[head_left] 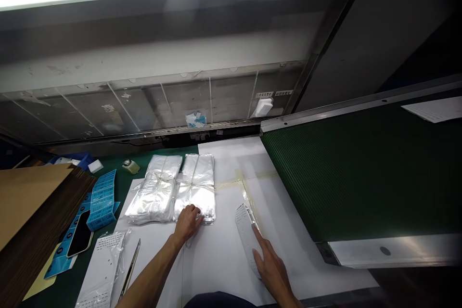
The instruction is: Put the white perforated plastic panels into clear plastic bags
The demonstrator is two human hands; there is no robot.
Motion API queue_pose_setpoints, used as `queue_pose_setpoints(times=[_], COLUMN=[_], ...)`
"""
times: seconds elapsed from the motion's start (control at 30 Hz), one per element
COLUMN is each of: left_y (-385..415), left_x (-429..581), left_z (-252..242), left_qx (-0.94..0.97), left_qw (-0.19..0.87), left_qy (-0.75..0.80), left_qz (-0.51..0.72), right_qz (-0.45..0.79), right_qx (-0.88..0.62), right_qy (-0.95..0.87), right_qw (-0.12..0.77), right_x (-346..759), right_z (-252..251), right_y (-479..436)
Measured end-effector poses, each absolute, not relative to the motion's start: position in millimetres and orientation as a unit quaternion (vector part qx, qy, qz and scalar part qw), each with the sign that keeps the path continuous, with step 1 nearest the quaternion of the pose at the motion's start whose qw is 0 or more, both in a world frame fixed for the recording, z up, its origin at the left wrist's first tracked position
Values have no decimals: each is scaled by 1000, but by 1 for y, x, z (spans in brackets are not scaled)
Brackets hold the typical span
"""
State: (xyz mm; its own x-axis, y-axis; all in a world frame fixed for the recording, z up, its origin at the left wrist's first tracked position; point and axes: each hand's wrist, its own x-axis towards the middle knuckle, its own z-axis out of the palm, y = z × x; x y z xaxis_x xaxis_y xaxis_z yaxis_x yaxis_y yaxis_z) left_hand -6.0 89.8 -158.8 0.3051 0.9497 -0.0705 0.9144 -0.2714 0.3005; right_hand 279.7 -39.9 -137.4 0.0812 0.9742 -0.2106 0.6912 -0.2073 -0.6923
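Observation:
Two tied bundles of clear plastic bags [153, 190] [197, 187] lie side by side on a white sheet [224, 269]. My left hand [187, 224] is curled on the lower edge of the right bundle and seems to grip it. A curved white perforated plastic panel [246, 233] stands tilted on the sheet, its lower end hidden behind my right hand [271, 269]. The fingers of that hand press along the panel's edge and appear to hold it.
A utility knife [130, 269] and a bagged white perforated panel [103, 269] lie at lower left. Further left are a smartphone [80, 234], blue printed cards [103, 199] and stacked cardboard sheets [32, 216]. A green conveyor belt [353, 178] rises at right.

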Motion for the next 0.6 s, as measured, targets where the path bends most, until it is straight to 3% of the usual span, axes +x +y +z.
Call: queue_pose_setpoints(times=[0.27, 0.6], left_y=[90, 90], left_x=[0, -15], left_z=[-165, -134], left_qx=[777, 585], left_qw=[184, 357], left_qy=[589, 649], left_qz=[126, 329], right_qz=[319, 385], right_qx=[-700, -696], right_qy=[-606, -547], right_qw=[201, 259], right_x=[282, 287], right_z=[-146, -141], right_y=[-40, -41])
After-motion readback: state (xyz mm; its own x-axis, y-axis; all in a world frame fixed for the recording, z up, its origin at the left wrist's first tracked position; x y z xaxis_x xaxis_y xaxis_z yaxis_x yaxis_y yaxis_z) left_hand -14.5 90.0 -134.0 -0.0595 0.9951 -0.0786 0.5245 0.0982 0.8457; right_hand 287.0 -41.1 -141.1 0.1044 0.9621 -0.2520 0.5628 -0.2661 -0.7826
